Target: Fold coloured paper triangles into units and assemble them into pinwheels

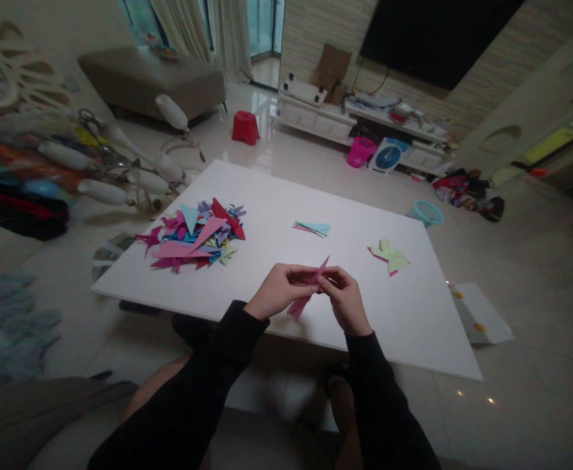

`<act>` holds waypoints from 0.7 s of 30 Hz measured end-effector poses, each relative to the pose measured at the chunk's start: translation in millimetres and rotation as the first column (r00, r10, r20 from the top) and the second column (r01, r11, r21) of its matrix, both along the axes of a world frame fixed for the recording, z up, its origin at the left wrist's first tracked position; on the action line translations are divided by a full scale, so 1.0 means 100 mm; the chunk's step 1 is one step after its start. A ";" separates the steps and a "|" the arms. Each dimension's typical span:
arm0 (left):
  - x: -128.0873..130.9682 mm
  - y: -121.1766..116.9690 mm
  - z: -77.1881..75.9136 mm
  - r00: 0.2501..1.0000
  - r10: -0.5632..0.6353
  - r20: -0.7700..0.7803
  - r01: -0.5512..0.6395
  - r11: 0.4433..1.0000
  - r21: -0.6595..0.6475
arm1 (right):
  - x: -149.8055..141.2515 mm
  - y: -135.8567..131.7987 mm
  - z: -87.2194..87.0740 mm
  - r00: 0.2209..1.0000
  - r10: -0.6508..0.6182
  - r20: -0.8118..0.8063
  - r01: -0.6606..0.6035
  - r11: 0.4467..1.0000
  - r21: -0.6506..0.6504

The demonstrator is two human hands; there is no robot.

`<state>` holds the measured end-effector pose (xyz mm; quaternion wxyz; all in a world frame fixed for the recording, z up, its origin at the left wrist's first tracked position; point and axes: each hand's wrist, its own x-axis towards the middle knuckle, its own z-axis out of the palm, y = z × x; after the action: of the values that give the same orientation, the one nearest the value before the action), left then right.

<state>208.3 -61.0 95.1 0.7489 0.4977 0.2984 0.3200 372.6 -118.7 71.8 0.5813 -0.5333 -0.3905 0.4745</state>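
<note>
Glossy floor tiles [536, 261] surround a white worktop [267, 196]. Above its near side, the left hand [281, 290] and right hand [344, 297] pinch a pink folded paper [299, 308] between their fingers, probably to steady it from both sides. A colourful heap [193, 238] lies left; a slim stack [312, 228] and pale green pieces [388, 254] sit farther right, seemingly kept separate.

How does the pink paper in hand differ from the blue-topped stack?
The pink paper is held tilted by the left hand and right hand; the blue-topped stack lies on the white table. The pink paper looks all pink; the blue-topped stack mixes light blue, pink and other colours. Both look folded.
</note>
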 end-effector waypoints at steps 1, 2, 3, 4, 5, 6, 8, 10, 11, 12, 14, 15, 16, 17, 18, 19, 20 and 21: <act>0.00 0.00 -0.01 1.000 0.008 0.004 -0.008 1.000 -0.008 | 0.00 0.01 0.00 1.000 -0.006 -0.005 0.006 1.000 -0.004; 0.01 0.01 -0.02 1.000 0.014 0.007 -0.014 1.000 -0.019 | 0.00 0.01 0.00 1.000 -0.011 -0.010 0.011 1.000 -0.006; 0.01 0.02 -0.04 1.000 0.016 0.009 -0.016 0.999 -0.032 | -0.01 0.02 0.00 1.000 -0.018 -0.015 0.018 1.000 -0.007; 0.01 0.02 -0.06 1.000 0.015 0.011 -0.014 0.999 -0.045 | -0.01 0.02 0.00 0.999 -0.025 -0.020 0.025 1.000 -0.007; 0.01 0.03 -0.07 1.000 0.009 0.014 -0.008 0.998 -0.056 | -0.01 0.03 0.00 0.999 -0.031 -0.023 0.031 0.999 -0.008; 0.01 0.03 -0.08 1.000 0.002 0.018 0.000 0.998 -0.064 | -0.01 0.03 0.01 0.999 -0.035 -0.027 0.035 0.999 -0.008; 0.00 0.04 -0.10 1.000 -0.007 0.024 0.008 0.998 -0.068 | -0.02 0.03 0.03 0.999 -0.039 -0.033 0.039 0.999 -0.008; 0.00 0.04 -0.11 1.000 0.000 0.025 0.002 0.998 -0.065 | -0.02 0.02 0.05 0.999 -0.040 -0.032 0.040 0.999 -0.007; 0.01 0.04 -0.11 1.000 0.005 0.025 -0.004 0.998 -0.064 | -0.02 0.01 0.06 0.999 -0.041 -0.029 0.040 0.999 -0.006; 0.01 0.04 -0.12 1.000 0.008 0.027 -0.007 0.998 -0.064 | -0.02 0.01 0.07 0.999 -0.040 -0.025 0.040 0.999 -0.007; 0.02 0.04 -0.11 0.999 -0.003 0.034 0.005 0.998 -0.056 | -0.02 0.00 0.09 0.999 -0.042 -0.020 0.042 0.999 -0.008; 0.02 0.03 -0.11 0.999 -0.014 0.039 0.015 0.999 -0.048 | -0.02 -0.01 0.10 0.999 -0.044 -0.019 0.044 0.999 -0.008; 0.03 0.03 -0.10 0.999 -0.023 0.041 0.025 0.999 -0.039 | -0.03 -0.01 0.11 0.999 -0.047 -0.019 0.046 0.999 -0.006; 0.03 0.03 -0.10 0.999 -0.029 0.040 0.030 0.999 -0.029 | -0.03 -0.01 0.12 0.999 -0.049 -0.019 0.049 0.999 -0.004; 0.03 0.02 -0.09 0.999 -0.028 0.036 0.029 0.999 -0.019 | -0.04 -0.02 0.13 0.999 -0.049 -0.019 0.049 0.999 -0.001; 0.03 0.02 -0.08 0.999 -0.025 0.029 0.026 1.000 -0.011 | -0.04 -0.02 0.14 0.999 -0.049 -0.015 0.049 0.999 0.002; 0.03 0.01 -0.07 1.000 -0.021 0.021 0.021 1.000 -0.005 | -0.05 -0.02 0.15 0.999 -0.048 -0.009 0.048 0.999 0.004; 0.03 0.00 -0.06 1.000 -0.016 0.016 0.016 1.000 -0.004 | -0.05 -0.03 0.15 0.999 -0.045 0.000 0.045 0.999 0.006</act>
<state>210.8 -60.7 89.5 0.7549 0.4961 0.2888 0.3174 367.1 -121.4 87.0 0.5937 -0.5401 -0.3797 0.4600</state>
